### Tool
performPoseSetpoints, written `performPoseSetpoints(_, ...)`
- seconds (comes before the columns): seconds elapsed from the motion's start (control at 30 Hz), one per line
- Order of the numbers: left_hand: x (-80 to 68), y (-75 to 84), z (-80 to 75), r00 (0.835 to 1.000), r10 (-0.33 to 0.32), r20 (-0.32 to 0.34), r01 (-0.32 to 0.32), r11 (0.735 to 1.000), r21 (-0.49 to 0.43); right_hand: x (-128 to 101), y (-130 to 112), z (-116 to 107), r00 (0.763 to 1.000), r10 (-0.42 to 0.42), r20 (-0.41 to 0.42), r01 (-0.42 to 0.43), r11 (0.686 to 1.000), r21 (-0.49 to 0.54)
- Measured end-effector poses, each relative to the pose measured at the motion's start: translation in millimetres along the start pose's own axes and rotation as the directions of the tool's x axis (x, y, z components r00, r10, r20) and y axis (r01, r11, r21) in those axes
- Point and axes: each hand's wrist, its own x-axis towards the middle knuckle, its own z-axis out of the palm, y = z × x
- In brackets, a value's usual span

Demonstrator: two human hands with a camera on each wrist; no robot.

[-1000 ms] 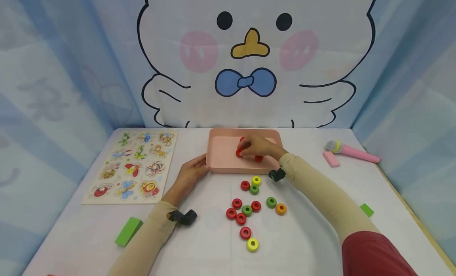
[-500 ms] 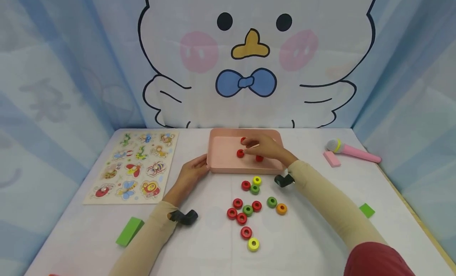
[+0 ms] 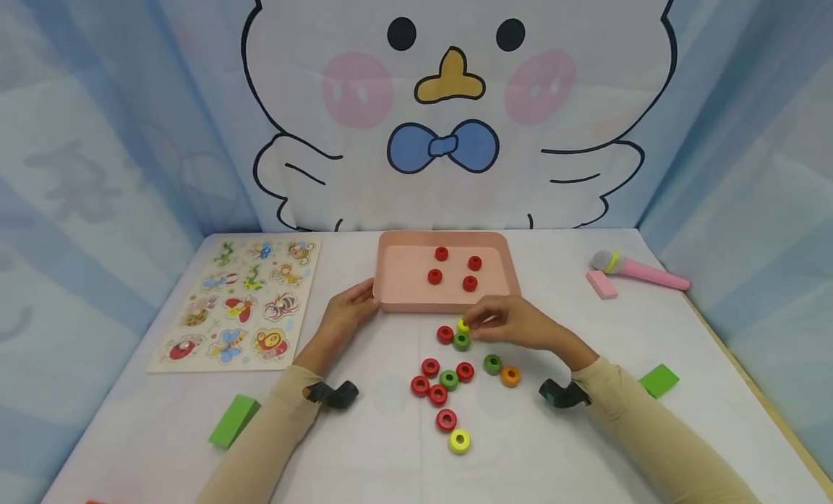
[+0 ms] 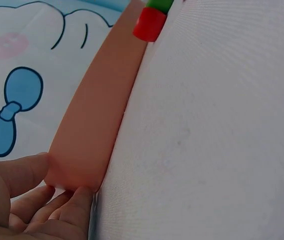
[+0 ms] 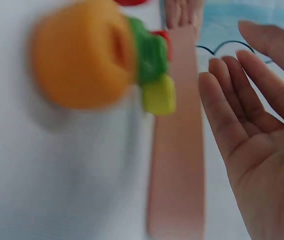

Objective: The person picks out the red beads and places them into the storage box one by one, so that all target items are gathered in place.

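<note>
Since the earlier frames, the right hand [image 3: 520, 327] had pulled back out of the pink tray [image 3: 406, 301] and come down to the table in front of it, leaving four red rings [image 3: 441, 254] lying free on the tray floor. Its fingers [image 5: 231, 115] were relaxed and nearly straight, gripping nothing, with the fingertips just beside a yellow ring [image 3: 463, 325] that sat close to the tray's near wall. A green ring [image 3: 461, 340] touched that yellow one, and another red ring [image 3: 445, 335] lay just beside the green.

The left hand [image 3: 345, 317] had stayed where it was, at the tray's near left corner. Its thumb lay against the side wall and its fingers [image 4: 62, 210] were tucked at the corner's base, holding the tray steady.

Nearer the person, a loose cluster of rings spread over the white table [image 3: 364, 446]: several red ones round a green ring in the middle, then a second green ring and an orange ring [image 3: 510, 375] side by side to the right, and a red and a yellow one nearest of all.

An insect puzzle board [image 3: 244, 301] lay well to the left. A green block [image 3: 234, 420] sat near the left forearm, and a smaller green block [image 3: 659, 380] sat to the right. A pink toy microphone [image 3: 641, 271] and a pink block [image 3: 601, 284] lay together at the far right.
</note>
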Motion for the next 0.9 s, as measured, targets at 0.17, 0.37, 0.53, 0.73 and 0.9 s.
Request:
performPoseSetpoints(0.17,-0.5,1.3,-1.1,1.0,0.022,0.008,-0.022,1.0,0.006,-11.4,4.2,21.9,0.989,-0.005,0.151,0.01,0.999,-0.032)
performPoseSetpoints(0.37,0.6,-0.3,-0.7,1.0,0.0,-0.005,0.0,1.0,0.022,-13.6,3.0,29.9,0.984,-0.006,0.179,0.026,0.994,-0.111)
performPoseSetpoints(0.53,1.3,-2.4,-0.1,1.0,0.006,0.006,-0.006,1.0,-0.009,-13.8,2.7,28.2,0.981,-0.015,0.195,0.041,0.991,-0.128)
performPoseSetpoints(0.73,1.5,-1.8,-0.4,1.0,0.002,0.013,-0.002,0.999,-0.032,-0.7,-3.2,9.4,0.988,-0.037,0.153,0.053,0.993,-0.104)
performPoseSetpoints(0.9,1.5,-3.3,-0.4,1.0,0.0,0.014,0.001,0.999,-0.043,34.7,-11.0,-14.8,0.993,-0.094,0.069,0.102,0.987,-0.123)
